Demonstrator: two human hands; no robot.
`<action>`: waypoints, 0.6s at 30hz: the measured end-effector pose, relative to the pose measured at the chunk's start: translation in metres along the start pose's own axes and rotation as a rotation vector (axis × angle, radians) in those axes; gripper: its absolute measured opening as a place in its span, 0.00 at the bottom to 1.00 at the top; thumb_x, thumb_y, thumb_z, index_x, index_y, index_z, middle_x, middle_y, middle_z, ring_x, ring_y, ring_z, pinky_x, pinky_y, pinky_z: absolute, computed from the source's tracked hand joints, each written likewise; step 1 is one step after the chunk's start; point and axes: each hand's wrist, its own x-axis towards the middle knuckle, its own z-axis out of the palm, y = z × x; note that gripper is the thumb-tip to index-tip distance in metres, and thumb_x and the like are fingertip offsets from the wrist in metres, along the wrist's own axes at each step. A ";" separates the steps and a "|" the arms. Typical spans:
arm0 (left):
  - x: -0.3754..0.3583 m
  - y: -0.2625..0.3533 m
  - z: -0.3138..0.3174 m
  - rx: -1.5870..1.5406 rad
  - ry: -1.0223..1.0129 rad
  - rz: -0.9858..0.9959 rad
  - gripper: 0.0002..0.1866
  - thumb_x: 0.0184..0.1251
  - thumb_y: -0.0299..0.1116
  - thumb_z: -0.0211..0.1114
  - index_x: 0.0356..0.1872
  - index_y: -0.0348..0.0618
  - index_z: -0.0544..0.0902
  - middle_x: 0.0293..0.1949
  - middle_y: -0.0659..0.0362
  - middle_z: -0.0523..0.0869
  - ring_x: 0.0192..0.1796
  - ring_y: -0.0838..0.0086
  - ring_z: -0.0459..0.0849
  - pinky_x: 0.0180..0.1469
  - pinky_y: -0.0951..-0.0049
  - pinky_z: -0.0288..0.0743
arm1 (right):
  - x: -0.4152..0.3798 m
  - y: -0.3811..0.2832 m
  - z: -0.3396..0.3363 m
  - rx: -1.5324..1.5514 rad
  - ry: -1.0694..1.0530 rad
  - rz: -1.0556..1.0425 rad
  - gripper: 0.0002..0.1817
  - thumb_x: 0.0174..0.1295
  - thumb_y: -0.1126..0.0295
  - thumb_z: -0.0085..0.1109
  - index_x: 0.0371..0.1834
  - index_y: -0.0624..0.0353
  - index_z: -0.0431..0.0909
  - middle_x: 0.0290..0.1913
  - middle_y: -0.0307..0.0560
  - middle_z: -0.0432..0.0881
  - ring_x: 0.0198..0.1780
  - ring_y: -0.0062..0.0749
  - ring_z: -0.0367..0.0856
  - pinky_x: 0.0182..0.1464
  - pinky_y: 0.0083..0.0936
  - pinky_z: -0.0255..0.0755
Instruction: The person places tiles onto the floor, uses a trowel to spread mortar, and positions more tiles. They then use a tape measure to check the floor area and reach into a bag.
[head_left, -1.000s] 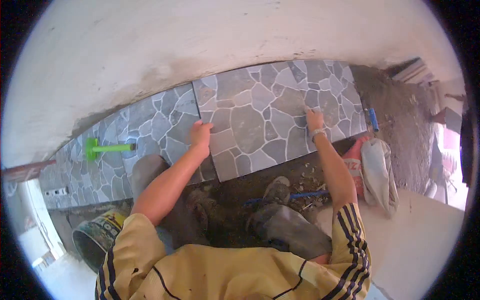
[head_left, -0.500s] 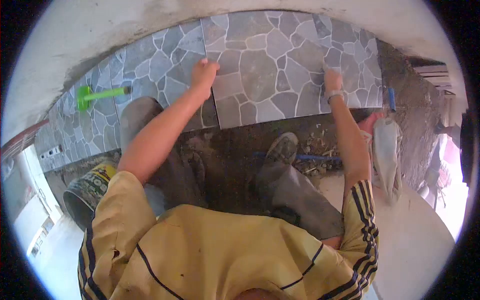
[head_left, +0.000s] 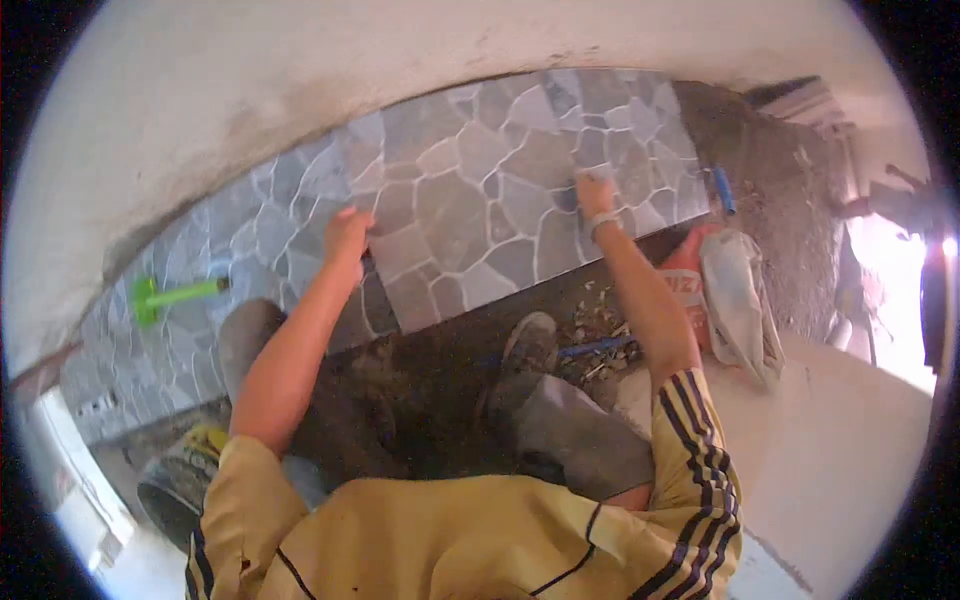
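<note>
A floor tile [head_left: 455,215] with a grey stone pattern and pale joint lines lies between my two hands, among matching tiles. My left hand [head_left: 348,238] is closed at its left edge, thumb toward the tile and the other fingers partly hidden. A dark strip shows along that edge near the front corner. My right hand [head_left: 596,195], with a band on the wrist, is closed at the tile's right edge, by the seam with the neighbouring tile [head_left: 640,150]. A green mallet [head_left: 180,294] rests on the tiles to the left.
The wall [head_left: 300,80] curves along the tiles' far side. A blue-handled tool [head_left: 724,190] lies beyond the right end. Near my right forearm are a red bag [head_left: 684,285], a pale sack [head_left: 735,300] and rubble [head_left: 598,325]. A bucket [head_left: 180,480] stands at the left.
The whole view has shifted and tilted, so the tiles appear lower and further left. My hands stay at the same two edges of the tile.
</note>
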 end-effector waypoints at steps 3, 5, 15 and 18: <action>0.016 -0.004 -0.010 0.113 -0.081 -0.059 0.15 0.51 0.36 0.63 0.41 0.48 0.78 0.31 0.64 0.72 0.35 0.76 0.68 0.38 0.71 0.64 | -0.018 -0.037 -0.017 0.006 -0.001 0.022 0.17 0.56 0.61 0.55 0.39 0.63 0.83 0.38 0.62 0.84 0.41 0.51 0.84 0.43 0.43 0.72; 0.007 0.001 -0.013 0.049 -0.060 -0.060 0.13 0.51 0.37 0.64 0.38 0.49 0.77 0.32 0.64 0.71 0.36 0.76 0.68 0.40 0.70 0.64 | -0.014 -0.028 -0.013 0.052 -0.123 0.092 0.19 0.57 0.58 0.52 0.41 0.62 0.83 0.41 0.63 0.84 0.44 0.54 0.83 0.45 0.45 0.73; 0.002 0.009 -0.015 -0.062 -0.069 -0.149 0.10 0.49 0.39 0.66 0.29 0.55 0.72 0.29 0.67 0.69 0.33 0.76 0.68 0.40 0.69 0.64 | -0.017 -0.035 -0.010 0.060 0.015 0.111 0.22 0.57 0.52 0.55 0.32 0.64 0.83 0.33 0.66 0.82 0.39 0.58 0.83 0.41 0.47 0.73; -0.004 0.014 -0.013 -0.075 -0.040 -0.174 0.11 0.50 0.40 0.66 0.28 0.54 0.72 0.28 0.67 0.69 0.33 0.77 0.68 0.39 0.68 0.65 | -0.016 -0.036 -0.009 0.051 0.031 0.136 0.22 0.58 0.55 0.51 0.33 0.67 0.82 0.37 0.67 0.82 0.43 0.60 0.81 0.47 0.47 0.73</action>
